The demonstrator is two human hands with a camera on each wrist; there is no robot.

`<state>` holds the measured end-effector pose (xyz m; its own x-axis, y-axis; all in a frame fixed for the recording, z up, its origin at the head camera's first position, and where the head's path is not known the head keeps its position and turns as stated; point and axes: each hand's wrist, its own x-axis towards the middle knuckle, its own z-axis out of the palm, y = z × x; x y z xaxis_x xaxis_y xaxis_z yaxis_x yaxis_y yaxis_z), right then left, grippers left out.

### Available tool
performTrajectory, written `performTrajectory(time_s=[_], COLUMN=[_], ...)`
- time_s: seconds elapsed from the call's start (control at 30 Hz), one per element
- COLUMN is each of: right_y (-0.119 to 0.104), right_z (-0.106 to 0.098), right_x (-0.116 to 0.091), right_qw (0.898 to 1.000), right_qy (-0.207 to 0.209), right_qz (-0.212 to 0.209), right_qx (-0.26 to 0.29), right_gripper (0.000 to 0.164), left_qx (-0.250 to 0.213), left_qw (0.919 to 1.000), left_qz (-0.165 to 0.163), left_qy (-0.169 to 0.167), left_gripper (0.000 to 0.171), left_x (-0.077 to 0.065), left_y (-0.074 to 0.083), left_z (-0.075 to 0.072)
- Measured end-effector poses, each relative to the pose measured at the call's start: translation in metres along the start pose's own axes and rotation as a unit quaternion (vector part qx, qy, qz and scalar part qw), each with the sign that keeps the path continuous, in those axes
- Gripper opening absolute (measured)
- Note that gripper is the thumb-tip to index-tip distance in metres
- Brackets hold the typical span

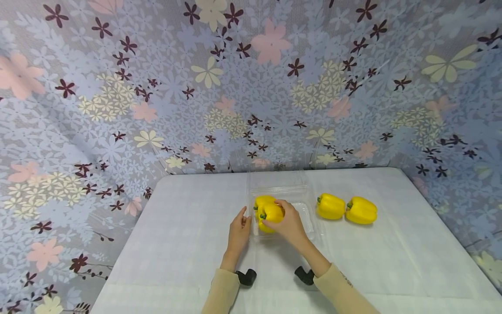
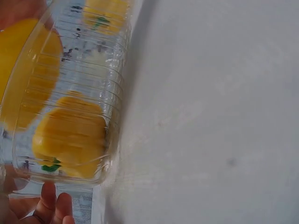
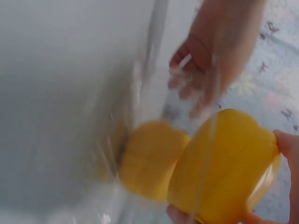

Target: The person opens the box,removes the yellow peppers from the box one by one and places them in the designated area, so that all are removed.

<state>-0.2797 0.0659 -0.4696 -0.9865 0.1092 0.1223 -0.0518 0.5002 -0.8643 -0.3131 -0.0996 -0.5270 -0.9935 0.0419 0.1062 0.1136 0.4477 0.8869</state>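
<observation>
A clear plastic clamshell container (image 1: 305, 212) lies on the table with its lid (image 1: 278, 179) folded back. My right hand (image 1: 291, 223) grips a yellow bell pepper (image 1: 273, 212), thumb on one side and fingers on the other, over the container's left part. Partly behind it, another yellow bell pepper (image 1: 263, 200) lies in the container; it also shows through the clear wall in the left wrist view (image 2: 70, 135). Beside the container's left wall is my left hand (image 1: 238, 229), fingers loosely bent and holding nothing; whether they touch the wall I cannot tell.
Two more yellow bell peppers (image 1: 330, 206) (image 1: 361, 210) lie side by side on the table, right of the container. White cloth covers the table (image 1: 188, 244). A floral curtain (image 1: 235, 87) hangs behind its back edge. Black wrist cameras (image 1: 247, 277) sit at both sleeves.
</observation>
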Motion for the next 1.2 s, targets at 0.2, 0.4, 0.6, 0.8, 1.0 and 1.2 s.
performTrajectory(time_s=[0.2,0.4,0.6,0.8,1.0,1.2], right_y=[0.005,0.022,0.033,0.050,0.073,0.087], right_z=[-0.036,-0.080,-0.118,-0.139,-0.146,-0.140], right_x=[-0.001,-0.015,-0.028,-0.041,-0.052,-0.050], right_qw=[1.000,0.998,0.994,0.990,0.986,0.986], right_qy=[0.006,0.029,0.055,0.068,0.048,0.022], right_qz=[0.018,0.059,0.084,0.081,0.105,0.107], right_qx=[0.009,-0.005,-0.038,-0.093,-0.120,-0.124], right_gripper=[0.070,0.072,0.076,0.078,0.077,0.077], left_qx=[-0.005,-0.012,-0.009,-0.001,0.002,0.008], left_qw=[1.0000,0.9999,1.0000,1.0000,1.0000,0.9999], left_qz=[-0.003,0.000,0.002,0.004,-0.002,-0.006], left_qy=[-0.003,-0.005,-0.002,-0.008,-0.007,-0.005], left_gripper=[0.044,0.044,0.044,0.044,0.044,0.044], left_x=[0.000,-0.002,0.000,0.002,0.002,0.002], left_y=[0.000,-0.002,-0.003,-0.003,0.000,0.000], left_z=[0.001,0.003,0.002,0.001,0.001,0.001])
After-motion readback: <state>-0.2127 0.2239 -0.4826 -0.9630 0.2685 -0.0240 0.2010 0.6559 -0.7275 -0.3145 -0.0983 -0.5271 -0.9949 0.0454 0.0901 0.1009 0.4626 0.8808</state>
